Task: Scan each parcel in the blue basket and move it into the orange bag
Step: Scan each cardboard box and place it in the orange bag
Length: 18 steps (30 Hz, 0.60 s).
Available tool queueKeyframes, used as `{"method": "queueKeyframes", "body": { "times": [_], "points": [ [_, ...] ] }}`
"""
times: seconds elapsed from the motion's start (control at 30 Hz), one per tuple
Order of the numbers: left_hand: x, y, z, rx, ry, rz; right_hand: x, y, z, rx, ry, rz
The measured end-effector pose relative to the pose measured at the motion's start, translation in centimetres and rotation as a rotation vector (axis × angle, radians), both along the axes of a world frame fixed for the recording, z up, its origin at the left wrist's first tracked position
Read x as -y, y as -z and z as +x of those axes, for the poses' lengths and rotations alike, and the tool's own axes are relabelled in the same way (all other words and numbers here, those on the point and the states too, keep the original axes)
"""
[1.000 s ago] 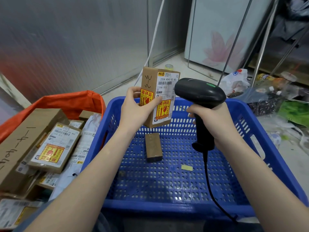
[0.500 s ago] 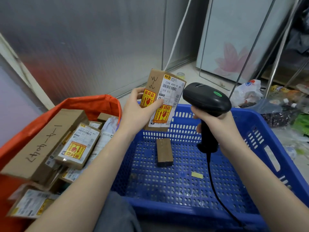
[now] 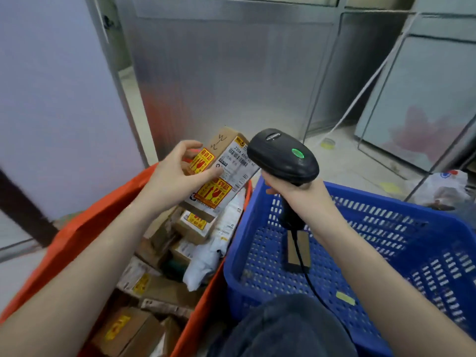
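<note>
My left hand (image 3: 175, 176) has its fingers curled round a tilted cardboard parcel (image 3: 219, 173) above the orange bag (image 3: 85, 228), while my right hand (image 3: 301, 194) grips the black scanner (image 3: 282, 155), its green light on. Both containers sit on a pale floor by ribbed metal panels. The parcel carries a white label and two yellow fragile stickers; I count one small brown box (image 3: 298, 249) in the blue basket (image 3: 386, 253).

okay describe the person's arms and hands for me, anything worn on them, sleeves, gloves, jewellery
Both forearms are bare to the frame edge: no sleeves or gloves show. The left hand and right hand show no rings, watch or bracelets. Nails look short and unpainted.
</note>
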<state>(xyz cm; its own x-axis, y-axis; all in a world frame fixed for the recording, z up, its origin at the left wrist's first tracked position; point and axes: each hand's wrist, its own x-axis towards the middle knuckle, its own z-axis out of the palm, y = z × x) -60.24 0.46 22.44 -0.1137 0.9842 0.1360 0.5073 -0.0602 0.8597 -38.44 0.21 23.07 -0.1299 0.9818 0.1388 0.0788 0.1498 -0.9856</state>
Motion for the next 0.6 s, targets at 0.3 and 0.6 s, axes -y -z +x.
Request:
{"method": "queueKeyframes", "body": {
  "times": [0.3, 0.6],
  "points": [
    [4.1, 3.6, -10.5, -0.257, 0.102, -0.234, 1.5, 3.5, -8.7, -0.010, -0.195, -0.087],
    [5.0, 9.9, -13.4, -0.422, 0.270, -0.358, 0.5, 8.2, -12.2, 0.169, -0.307, -0.191]
  ]
}}
